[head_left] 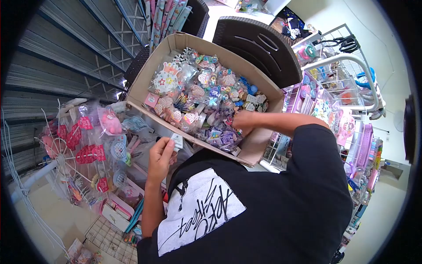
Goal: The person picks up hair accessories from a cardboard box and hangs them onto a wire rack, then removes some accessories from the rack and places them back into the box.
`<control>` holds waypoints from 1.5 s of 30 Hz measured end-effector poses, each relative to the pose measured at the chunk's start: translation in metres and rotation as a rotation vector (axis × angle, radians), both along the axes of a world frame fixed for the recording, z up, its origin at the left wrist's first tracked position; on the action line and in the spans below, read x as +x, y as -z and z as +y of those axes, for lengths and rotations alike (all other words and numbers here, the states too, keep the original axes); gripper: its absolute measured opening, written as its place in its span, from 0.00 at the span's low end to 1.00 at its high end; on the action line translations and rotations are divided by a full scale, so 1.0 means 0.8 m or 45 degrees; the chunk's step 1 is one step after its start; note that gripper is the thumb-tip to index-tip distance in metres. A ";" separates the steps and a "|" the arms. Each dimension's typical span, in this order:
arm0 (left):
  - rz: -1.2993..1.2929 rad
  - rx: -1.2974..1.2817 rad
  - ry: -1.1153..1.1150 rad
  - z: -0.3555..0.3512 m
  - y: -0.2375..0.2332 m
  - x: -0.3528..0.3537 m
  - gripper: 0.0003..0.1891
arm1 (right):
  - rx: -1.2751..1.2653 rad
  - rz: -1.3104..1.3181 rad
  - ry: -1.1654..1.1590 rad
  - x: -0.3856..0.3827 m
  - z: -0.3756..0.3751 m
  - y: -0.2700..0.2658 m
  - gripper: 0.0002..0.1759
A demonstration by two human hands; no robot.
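A large open cardboard box (268, 86) stands in front of me, filled with many small plastic-wrapped trinkets. My left hand (160, 156) is just outside its near edge, pinching a small pale packet (176, 141) with dark marks between thumb and fingers. Inside the box, at its right part, my right hand (243, 122) reaches down among the packets, fingers curled and partly hidden. Purple packets (221, 140) lie just below that hand. Toward the left end of the box are a crown-topped card with stars (166, 81) and a pink little box (151, 100).
Dark woven chairs (255, 46) stand behind the box, beside rolls of patterned paper (165, 20). A rotating rack (61, 160) with hanging pink packets is on the left. White wire shelving (351, 81) full of goods lines the right. A folding metal gate (70, 53) is at upper left.
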State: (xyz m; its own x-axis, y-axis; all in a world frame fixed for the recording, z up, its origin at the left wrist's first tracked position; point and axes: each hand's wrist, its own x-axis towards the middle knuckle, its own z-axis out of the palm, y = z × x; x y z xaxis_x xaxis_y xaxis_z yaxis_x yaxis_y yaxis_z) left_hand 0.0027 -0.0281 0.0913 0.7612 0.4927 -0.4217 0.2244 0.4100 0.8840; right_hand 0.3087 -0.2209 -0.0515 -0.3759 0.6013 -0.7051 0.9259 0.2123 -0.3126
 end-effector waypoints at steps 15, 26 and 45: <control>-0.051 0.051 -0.378 -0.033 0.003 -0.074 0.10 | -0.446 0.219 0.000 0.007 0.125 -0.070 0.14; -0.329 -0.052 -0.895 -0.061 -0.025 -0.195 0.05 | -1.096 1.469 0.077 -0.279 0.228 -0.222 0.14; -0.215 -0.151 -2.060 -0.312 0.006 -0.551 0.07 | -0.356 1.773 0.039 -0.826 0.250 -0.219 0.13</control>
